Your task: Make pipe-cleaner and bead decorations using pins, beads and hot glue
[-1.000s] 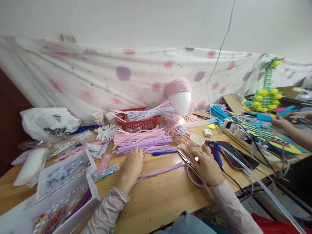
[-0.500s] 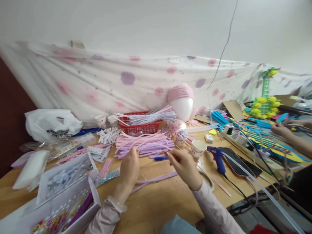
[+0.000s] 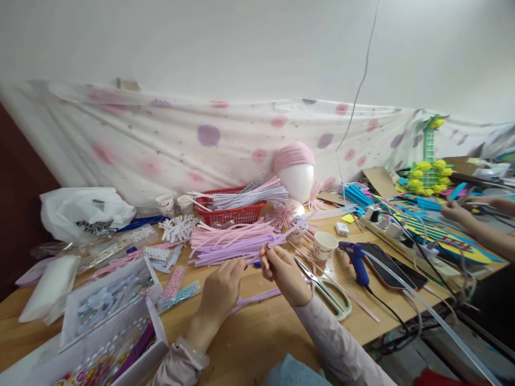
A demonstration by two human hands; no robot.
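Low over the table, my left hand (image 3: pixel 224 289) has its thumb and forefinger pinched together. My right hand (image 3: pixel 285 272) is just beside it, fingers also closed in a pinch. Whatever lies in the fingertips is too small or hidden to make out. Loose lavender pipe cleaners (image 3: pixel 257 297) lie on the wood under the hands. Behind the fingertips is a pile of pink and lavender pipe cleaners (image 3: pixel 225 252). A blue pen is mostly hidden between the hands. Scissors with pale green handles (image 3: pixel 330 295) rest by my right wrist.
At the back stand a red basket (image 3: pixel 231 215) of pipe cleaners and a white mannequin head (image 3: pixel 296 181). A paper cup (image 3: pixel 325 245), glue gun (image 3: pixel 357 262) and phone (image 3: pixel 388 268) are right. White boxes (image 3: pixel 160 321) hold beads at left. A co-worker's hand (image 3: pixel 454 210) works far right.
My hands have come closer together, the right one moving left and the left one slightly right and down. The scissors, partly covered by my right arm before, now show.
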